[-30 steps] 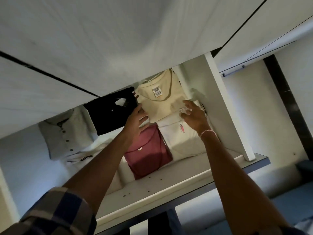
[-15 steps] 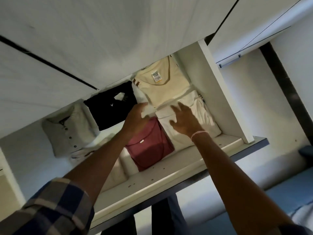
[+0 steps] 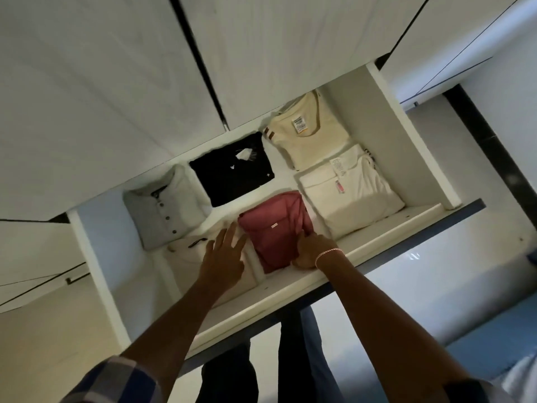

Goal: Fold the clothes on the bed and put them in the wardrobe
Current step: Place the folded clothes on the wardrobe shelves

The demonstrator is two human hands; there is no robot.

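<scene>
Several folded garments lie on the wardrobe shelf. At the back are a cream shirt, a black shirt and a grey buttoned shirt. In front lie a white shirt, a pink shirt and a pale garment. My left hand hovers with spread fingers over the pale garment, just left of the pink shirt. My right hand touches the pink shirt's right front edge; I cannot tell how its fingers lie.
White cabinet doors hang above the shelf. A white side panel closes the shelf on the right. Dark hanging clothes show below the shelf edge. A dark vertical strip runs down the right wall.
Both hands have drawn back from the cream and white shirts at the rear to the pink shirt at the front. The cream shirt now lies flat behind the white one.
</scene>
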